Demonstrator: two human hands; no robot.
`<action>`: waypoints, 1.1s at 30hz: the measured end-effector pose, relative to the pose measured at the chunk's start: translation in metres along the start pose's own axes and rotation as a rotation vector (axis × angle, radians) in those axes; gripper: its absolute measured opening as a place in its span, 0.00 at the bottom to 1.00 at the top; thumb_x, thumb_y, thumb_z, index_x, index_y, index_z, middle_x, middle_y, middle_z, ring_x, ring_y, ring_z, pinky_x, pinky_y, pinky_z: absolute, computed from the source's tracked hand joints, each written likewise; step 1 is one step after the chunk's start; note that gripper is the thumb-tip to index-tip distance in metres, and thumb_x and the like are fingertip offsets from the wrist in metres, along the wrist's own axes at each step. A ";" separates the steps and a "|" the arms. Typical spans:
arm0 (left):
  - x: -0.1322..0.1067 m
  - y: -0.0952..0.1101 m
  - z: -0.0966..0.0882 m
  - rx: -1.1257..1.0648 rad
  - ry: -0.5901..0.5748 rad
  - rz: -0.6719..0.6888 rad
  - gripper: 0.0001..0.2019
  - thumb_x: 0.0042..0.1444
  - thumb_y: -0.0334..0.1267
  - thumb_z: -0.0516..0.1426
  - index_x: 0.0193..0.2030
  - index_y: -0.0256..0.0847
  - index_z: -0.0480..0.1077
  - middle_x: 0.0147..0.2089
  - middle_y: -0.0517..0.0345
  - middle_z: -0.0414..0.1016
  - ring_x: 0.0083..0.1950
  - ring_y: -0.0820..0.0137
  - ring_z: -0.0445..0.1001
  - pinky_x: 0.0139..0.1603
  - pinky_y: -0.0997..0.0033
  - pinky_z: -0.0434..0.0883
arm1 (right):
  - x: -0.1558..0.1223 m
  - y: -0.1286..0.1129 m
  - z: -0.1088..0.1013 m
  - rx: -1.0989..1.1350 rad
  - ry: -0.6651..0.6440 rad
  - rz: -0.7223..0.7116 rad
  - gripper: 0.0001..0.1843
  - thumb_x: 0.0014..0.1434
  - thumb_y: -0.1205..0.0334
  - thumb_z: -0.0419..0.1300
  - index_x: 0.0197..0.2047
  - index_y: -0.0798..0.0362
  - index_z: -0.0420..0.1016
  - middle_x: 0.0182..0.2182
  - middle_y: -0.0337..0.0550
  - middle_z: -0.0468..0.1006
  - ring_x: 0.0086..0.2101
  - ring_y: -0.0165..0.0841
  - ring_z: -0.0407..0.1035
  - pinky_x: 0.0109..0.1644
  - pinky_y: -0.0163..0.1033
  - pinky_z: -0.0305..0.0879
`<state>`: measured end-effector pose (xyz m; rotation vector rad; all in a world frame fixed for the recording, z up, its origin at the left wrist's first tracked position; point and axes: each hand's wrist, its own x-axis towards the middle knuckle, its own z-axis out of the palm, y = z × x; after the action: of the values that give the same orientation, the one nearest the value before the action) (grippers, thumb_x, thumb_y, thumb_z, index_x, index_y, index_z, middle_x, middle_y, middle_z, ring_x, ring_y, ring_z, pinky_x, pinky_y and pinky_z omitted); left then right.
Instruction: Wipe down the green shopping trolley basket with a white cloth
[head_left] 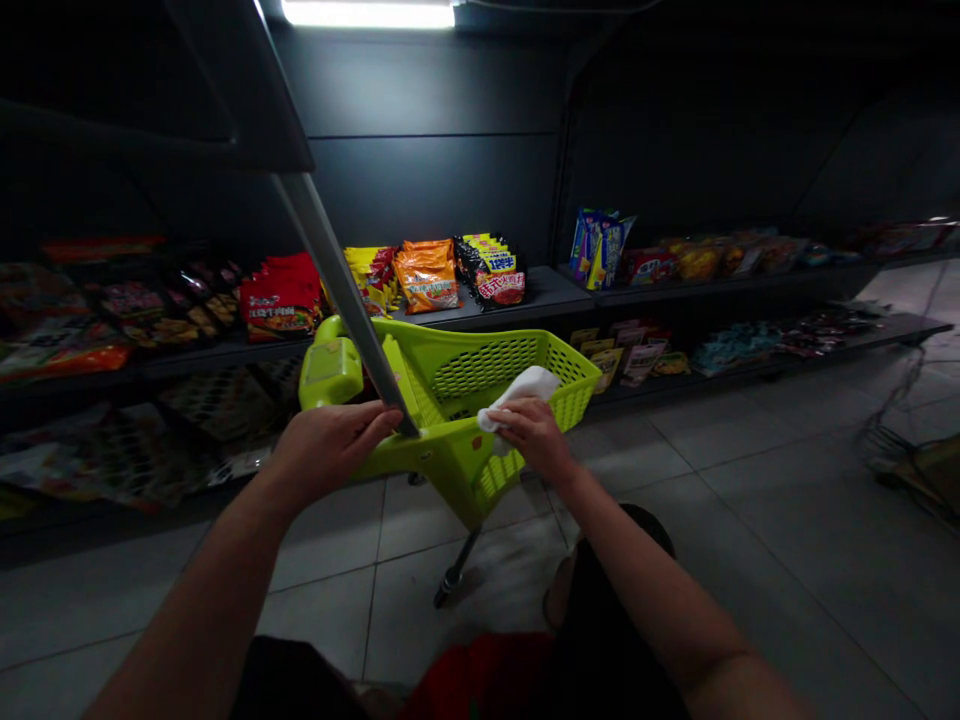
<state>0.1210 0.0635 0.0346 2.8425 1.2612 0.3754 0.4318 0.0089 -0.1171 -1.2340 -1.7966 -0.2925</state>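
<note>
A lime-green plastic shopping cart with perforated basket walls stands in front of me. My left hand is closed on the cart's near edge, its fingertips at the foot of the slanting grey metal post. The near rim of the basket lies under my right hand, whose fingers are closed on a white cloth. Part of the cloth sticks up above that rim, and some hangs by the outer wall. My fingers partly cover it.
Dark shelves behind the cart hold red noodle packs, orange packs and blue-and-yellow snack bags. More packets lie on the lower shelf. Grey floor tiles extend to the right, where cables trail. A caster stands near me.
</note>
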 end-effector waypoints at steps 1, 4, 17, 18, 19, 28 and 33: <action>0.000 0.000 0.000 -0.003 0.003 -0.004 0.29 0.66 0.57 0.42 0.38 0.45 0.79 0.31 0.55 0.79 0.32 0.64 0.76 0.31 0.69 0.61 | 0.002 -0.006 0.002 0.017 -0.038 -0.028 0.17 0.66 0.60 0.62 0.58 0.41 0.76 0.51 0.42 0.80 0.52 0.37 0.70 0.59 0.45 0.60; -0.002 -0.002 0.002 -0.041 0.007 -0.014 0.28 0.66 0.57 0.42 0.39 0.45 0.79 0.32 0.56 0.80 0.33 0.64 0.77 0.32 0.69 0.63 | 0.006 0.005 0.002 0.011 -0.129 -0.053 0.17 0.66 0.60 0.61 0.57 0.42 0.76 0.51 0.41 0.80 0.53 0.37 0.69 0.60 0.45 0.61; -0.002 -0.006 0.002 -0.038 -0.005 -0.003 0.28 0.66 0.57 0.43 0.40 0.45 0.79 0.33 0.56 0.81 0.32 0.66 0.78 0.32 0.70 0.63 | -0.046 0.168 -0.038 -0.040 0.493 0.707 0.16 0.56 0.57 0.63 0.46 0.54 0.78 0.44 0.49 0.77 0.46 0.39 0.69 0.56 0.45 0.64; -0.002 -0.006 0.001 -0.040 -0.010 -0.011 0.27 0.66 0.57 0.43 0.40 0.45 0.79 0.33 0.56 0.81 0.32 0.65 0.78 0.32 0.70 0.63 | -0.047 0.171 -0.035 -0.047 0.605 0.832 0.17 0.56 0.55 0.62 0.46 0.56 0.77 0.43 0.49 0.78 0.44 0.39 0.70 0.53 0.44 0.65; -0.002 -0.005 0.000 -0.039 -0.017 -0.020 0.27 0.66 0.57 0.43 0.40 0.45 0.79 0.33 0.56 0.81 0.33 0.65 0.78 0.32 0.70 0.63 | -0.047 0.172 -0.030 -0.051 0.690 0.926 0.18 0.56 0.54 0.61 0.46 0.57 0.76 0.41 0.49 0.79 0.41 0.38 0.70 0.51 0.43 0.66; -0.003 -0.003 -0.001 -0.049 -0.035 -0.065 0.25 0.66 0.56 0.46 0.41 0.44 0.80 0.32 0.58 0.81 0.32 0.66 0.76 0.34 0.71 0.62 | -0.049 0.108 0.025 0.028 0.613 0.837 0.23 0.57 0.48 0.59 0.48 0.57 0.79 0.44 0.54 0.80 0.43 0.40 0.72 0.51 0.43 0.67; -0.004 -0.008 0.002 -0.085 -0.037 -0.068 0.25 0.66 0.56 0.46 0.40 0.45 0.79 0.34 0.59 0.82 0.34 0.66 0.76 0.34 0.72 0.63 | -0.037 0.140 -0.007 0.124 0.720 1.050 0.24 0.55 0.47 0.57 0.43 0.59 0.80 0.34 0.48 0.81 0.34 0.37 0.71 0.40 0.39 0.67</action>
<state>0.1128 0.0662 0.0310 2.7156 1.2990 0.3641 0.5558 0.0473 -0.1812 -1.5431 -0.4313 0.0032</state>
